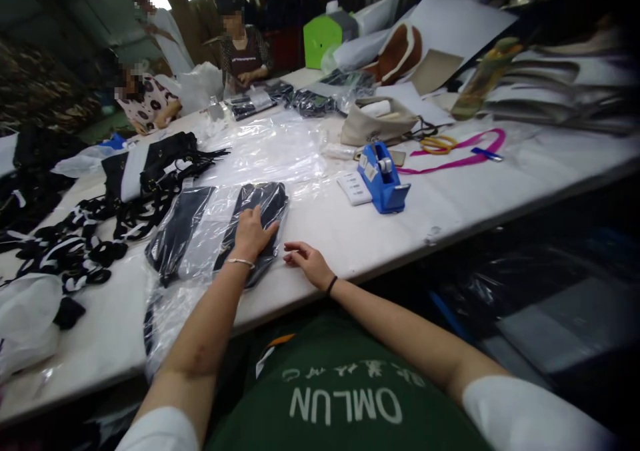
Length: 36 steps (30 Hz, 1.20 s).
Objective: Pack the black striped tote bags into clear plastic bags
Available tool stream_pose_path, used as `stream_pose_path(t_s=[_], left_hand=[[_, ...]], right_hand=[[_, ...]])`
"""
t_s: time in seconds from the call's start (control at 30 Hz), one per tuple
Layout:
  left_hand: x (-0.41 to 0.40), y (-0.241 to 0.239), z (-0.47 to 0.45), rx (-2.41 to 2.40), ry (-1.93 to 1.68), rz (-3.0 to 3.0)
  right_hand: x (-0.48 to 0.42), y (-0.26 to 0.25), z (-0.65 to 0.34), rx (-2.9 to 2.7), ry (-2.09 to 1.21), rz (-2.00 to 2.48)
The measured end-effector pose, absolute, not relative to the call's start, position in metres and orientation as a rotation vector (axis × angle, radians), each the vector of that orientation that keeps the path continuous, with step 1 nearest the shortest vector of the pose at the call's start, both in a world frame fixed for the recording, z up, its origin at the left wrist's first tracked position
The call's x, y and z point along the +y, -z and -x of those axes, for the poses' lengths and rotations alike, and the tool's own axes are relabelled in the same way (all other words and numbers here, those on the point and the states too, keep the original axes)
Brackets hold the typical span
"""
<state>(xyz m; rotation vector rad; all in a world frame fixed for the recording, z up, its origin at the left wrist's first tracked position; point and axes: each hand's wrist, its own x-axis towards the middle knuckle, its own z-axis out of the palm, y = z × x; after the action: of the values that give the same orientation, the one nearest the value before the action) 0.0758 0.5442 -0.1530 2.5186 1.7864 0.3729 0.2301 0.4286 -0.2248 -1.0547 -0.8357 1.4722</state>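
A black bag (250, 204) with a pale band around its middle lies flat on the table, covered in clear plastic (205, 238). My left hand (251, 235) rests on the bag's right part, fingers forward and thumb spread out over the film. Just right of the bag, my right hand (310, 264) is by the table's front edge, apart from the bag. Its fingers are loosely bent, with nothing seen between them. Loose plastic trails from the bag's near left corner over the table edge.
A blue tape dispenser (383, 178) stands right of the bag, beside a white card (354, 189). Farther right lie yellow-handled scissors (439, 144) and a pink ribbon (493, 146). Black bags with straps (150, 164) are at left. Clear plastic sheets (270, 148) lie beyond. Several people work behind.
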Motion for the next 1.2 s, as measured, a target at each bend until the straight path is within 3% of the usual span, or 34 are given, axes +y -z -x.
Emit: stream_pose_path(t_s=[0.2,0.47,0.73,0.93,1.2], left_hand=[[0.57,0.17,-0.105,1.783,-0.16,-2.451],[0.479,0.136,-0.037,1.488,-0.407,-2.429],[0.449,0.129,-0.08,1.628,-0.312,-2.631],[0.455,0.155,-0.098,1.607,-0.256,-2.649],[0.451,0.157,-0.102,1.588,0.091,-2.849]], right_hand=[[0.428,0.227,-0.229,-0.71,-1.472,1.007],[0.461,0.216,-0.226,-0.424,-1.568,0.991],[0.469,0.224,-0.212,-0.555,-1.362,1.351],[0.45,0.22,-0.224,-0.482,-1.448,1.013],[0.447,0.219,-0.227,-0.447,-1.49,0.996]])
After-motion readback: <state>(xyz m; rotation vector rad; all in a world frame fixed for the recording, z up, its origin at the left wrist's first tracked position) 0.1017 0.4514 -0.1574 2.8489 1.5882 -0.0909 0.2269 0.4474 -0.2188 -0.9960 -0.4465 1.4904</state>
